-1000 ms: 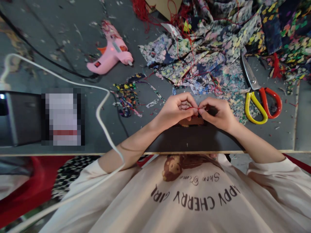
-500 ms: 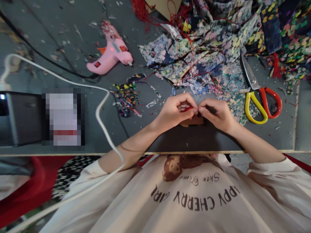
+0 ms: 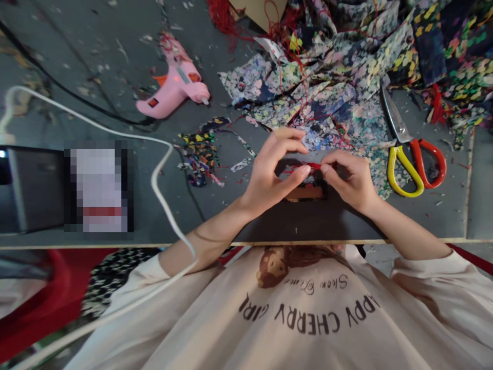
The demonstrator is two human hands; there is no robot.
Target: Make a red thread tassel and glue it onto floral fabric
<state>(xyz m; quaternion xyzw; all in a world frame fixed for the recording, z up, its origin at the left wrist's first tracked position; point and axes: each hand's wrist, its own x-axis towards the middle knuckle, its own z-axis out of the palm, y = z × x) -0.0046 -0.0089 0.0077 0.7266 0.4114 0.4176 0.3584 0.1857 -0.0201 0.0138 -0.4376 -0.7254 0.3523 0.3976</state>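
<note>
Pinched in the fingertips of my right hand (image 3: 350,180) is a small bunch of red thread (image 3: 315,166), its loose strands reaching toward the left. My left hand (image 3: 271,167) is open, fingers raised and apart from the thumb, whose tip lies at the red strands. Whether that thumb presses on them I cannot tell. Just below the hands, a small flat brown piece (image 3: 306,192) with dark edges lies on the table. Patterned floral fabric (image 3: 323,97) spreads out beyond my fingers.
Scissors (image 3: 402,133) with one yellow and one red handle lie right of my hands. A pink glue gun (image 3: 173,87) rests at the upper left, near fabric scraps (image 3: 200,154). A white cable (image 3: 157,180) crosses my left forearm. Tangled red thread (image 3: 223,23) lies at the back.
My left hand has opened out of its pinch, its fingers lifting away from the right fingertips. More of the red thread and the brown piece now shows. The right hand still pinches.
</note>
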